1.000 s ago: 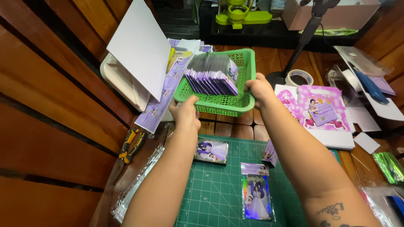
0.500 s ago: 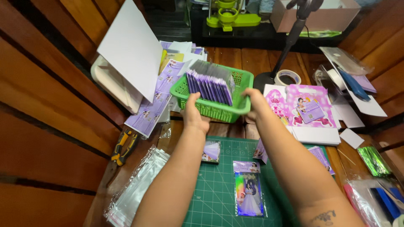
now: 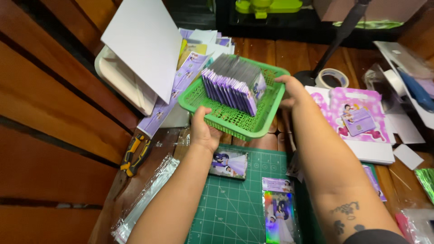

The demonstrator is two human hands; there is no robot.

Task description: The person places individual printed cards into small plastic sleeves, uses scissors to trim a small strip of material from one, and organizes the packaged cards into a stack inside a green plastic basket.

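Both of my hands hold a green plastic basket (image 3: pixel 226 118) above the wooden table. My left hand (image 3: pixel 204 131) grips its near left rim and my right hand (image 3: pixel 291 90) grips its right rim. The basket is turned at an angle and carries a row of several purple packets (image 3: pixel 231 88) standing on edge. Below my arms a green cutting mat (image 3: pixel 235 203) holds a small purple picture card (image 3: pixel 229 163) and a shiny sleeved card (image 3: pixel 279 210).
A white sheet (image 3: pixel 144 43) leans over a white tray (image 3: pixel 118 81) at the left, with purple printed sheets (image 3: pixel 181 86) beside it. Yellow-handled pliers (image 3: pixel 133 154) and clear sleeves (image 3: pixel 144 199) lie at the left. A tape roll (image 3: pixel 332 77), lamp stand and pink gift bags (image 3: pixel 355 116) sit at the right.
The basket has rotated and come nearer to me, tilting so its left corner points toward the white tray. Both hands kept their grip on the rims.
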